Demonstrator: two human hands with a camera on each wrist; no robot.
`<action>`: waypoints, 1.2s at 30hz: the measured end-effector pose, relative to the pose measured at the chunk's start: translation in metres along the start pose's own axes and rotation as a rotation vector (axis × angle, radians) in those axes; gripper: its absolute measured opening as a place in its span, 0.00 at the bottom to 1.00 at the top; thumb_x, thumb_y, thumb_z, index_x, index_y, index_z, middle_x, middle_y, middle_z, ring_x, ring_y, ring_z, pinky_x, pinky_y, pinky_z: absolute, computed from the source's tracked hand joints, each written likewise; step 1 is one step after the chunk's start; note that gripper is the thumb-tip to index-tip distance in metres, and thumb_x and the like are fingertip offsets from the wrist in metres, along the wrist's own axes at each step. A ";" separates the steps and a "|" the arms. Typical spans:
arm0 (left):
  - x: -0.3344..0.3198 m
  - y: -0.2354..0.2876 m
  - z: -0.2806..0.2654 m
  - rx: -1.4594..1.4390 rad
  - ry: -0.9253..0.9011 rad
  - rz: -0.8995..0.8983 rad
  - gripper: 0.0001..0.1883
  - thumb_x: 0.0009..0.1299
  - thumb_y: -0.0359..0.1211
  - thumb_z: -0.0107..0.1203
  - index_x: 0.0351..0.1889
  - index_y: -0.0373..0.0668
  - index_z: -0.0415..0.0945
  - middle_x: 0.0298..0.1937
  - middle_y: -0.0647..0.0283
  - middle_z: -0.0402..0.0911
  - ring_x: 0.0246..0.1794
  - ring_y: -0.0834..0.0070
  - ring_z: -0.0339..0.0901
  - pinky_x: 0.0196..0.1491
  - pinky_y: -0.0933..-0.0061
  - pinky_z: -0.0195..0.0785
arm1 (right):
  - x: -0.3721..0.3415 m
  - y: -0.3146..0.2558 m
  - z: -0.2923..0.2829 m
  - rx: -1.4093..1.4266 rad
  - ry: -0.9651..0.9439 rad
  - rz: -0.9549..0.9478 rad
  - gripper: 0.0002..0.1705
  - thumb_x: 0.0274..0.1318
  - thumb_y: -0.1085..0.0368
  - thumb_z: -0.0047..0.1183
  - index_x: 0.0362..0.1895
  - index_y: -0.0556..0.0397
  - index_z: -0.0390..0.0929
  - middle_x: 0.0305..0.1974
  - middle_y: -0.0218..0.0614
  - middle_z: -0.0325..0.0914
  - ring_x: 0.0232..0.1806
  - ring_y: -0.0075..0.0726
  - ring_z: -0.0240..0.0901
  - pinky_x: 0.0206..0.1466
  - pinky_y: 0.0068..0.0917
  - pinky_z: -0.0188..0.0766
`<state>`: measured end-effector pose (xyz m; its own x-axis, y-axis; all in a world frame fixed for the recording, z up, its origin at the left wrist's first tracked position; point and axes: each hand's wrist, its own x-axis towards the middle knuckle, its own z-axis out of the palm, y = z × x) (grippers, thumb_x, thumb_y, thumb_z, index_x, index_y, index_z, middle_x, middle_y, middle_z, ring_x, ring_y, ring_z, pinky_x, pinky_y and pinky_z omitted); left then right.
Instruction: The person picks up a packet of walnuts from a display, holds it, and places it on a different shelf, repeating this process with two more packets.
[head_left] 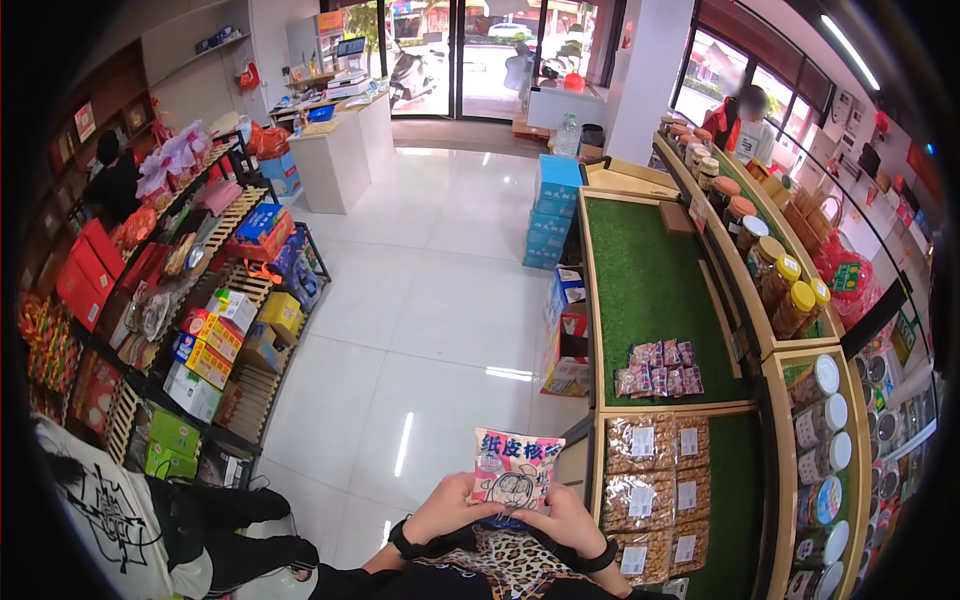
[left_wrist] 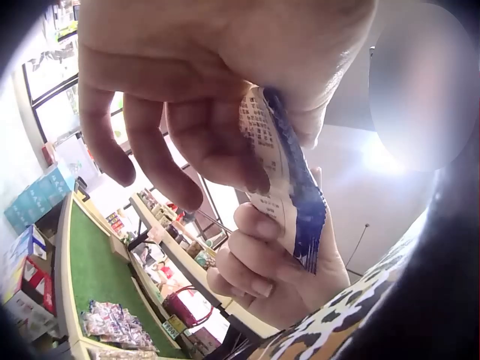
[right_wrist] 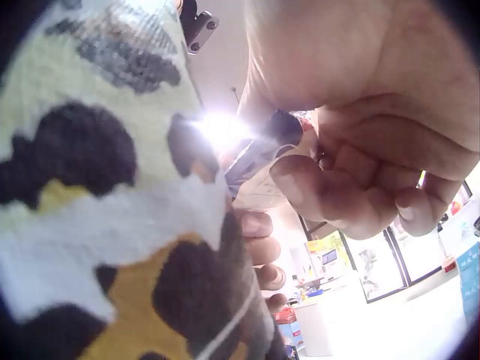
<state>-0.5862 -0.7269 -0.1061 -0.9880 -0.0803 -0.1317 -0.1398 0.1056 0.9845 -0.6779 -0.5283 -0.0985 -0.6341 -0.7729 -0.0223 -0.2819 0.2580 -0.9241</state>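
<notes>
A small pink and cream snack bag [head_left: 515, 468] with large dark blue lettering is held upright in front of the person's body. My left hand [head_left: 443, 512] pinches its lower left corner, and my right hand [head_left: 568, 522] grips the lower right, both thumbs lying on the printed front. From the left wrist, the bag's cream back with small print and its blue end seal [left_wrist: 307, 225] show between the two hands. In the right wrist view, curled fingers [right_wrist: 300, 184] support the bag from behind, and leopard-print cloth [right_wrist: 135, 225] covers much of the left side.
At right stands a display counter with green turf [head_left: 655, 265], several small packets [head_left: 660, 370], larger nut bags [head_left: 640, 500] and jars [head_left: 795, 305]. Blue boxes [head_left: 553, 210] are stacked beside it. Slatted shelves [head_left: 255, 295] with boxed goods line the left, near a seated person's dark-trousered legs [head_left: 235, 525].
</notes>
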 end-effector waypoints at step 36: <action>0.316 0.025 -0.187 0.159 -0.352 0.039 0.19 0.59 0.41 0.64 0.43 0.38 0.79 0.38 0.52 0.81 0.39 0.55 0.77 0.45 0.63 0.68 | 0.294 0.009 -0.068 0.014 0.412 0.159 0.24 0.49 0.50 0.62 0.34 0.59 0.71 0.23 0.44 0.69 0.26 0.47 0.67 0.30 0.35 0.62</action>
<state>-0.8899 -0.9346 -0.1011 -0.9508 0.2693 -0.1530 -0.0824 0.2564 0.9631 -0.9159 -0.7137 -0.0871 -0.9036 -0.4281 -0.0139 -0.1492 0.3450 -0.9267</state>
